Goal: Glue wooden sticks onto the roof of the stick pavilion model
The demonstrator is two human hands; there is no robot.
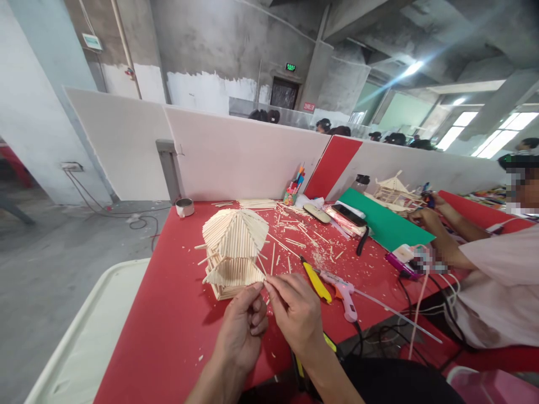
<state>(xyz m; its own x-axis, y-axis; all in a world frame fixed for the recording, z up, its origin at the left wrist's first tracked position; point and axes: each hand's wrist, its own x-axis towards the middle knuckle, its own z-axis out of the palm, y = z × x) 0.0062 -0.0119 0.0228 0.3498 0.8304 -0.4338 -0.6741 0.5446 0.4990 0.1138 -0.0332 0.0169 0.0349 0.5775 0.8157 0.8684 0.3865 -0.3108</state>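
A small pavilion model of pale wooden sticks [236, 235] stands on the red tabletop, with a round-edged upper roof and a lower roof skirt. My left hand [245, 320] is closed, thumb and forefinger pinched at the lower roof's right front corner. Against it, my right hand [297, 308] pinches at the same corner. What lies between the fingertips is too small to make out. Just right of my right hand are a yellow-handled cutting tool [316, 281] and a pink hot glue gun [343, 292] with a long glue stick in its back.
Loose sticks [256, 204] and wood scraps litter the red table [168, 314]. A tape roll [184, 207], pen cup [290, 193], phone [348, 214] and green board [379, 219] lie around. Cables [404, 314] hang at right. A co-worker [497, 264] handles another stick model [393, 193].
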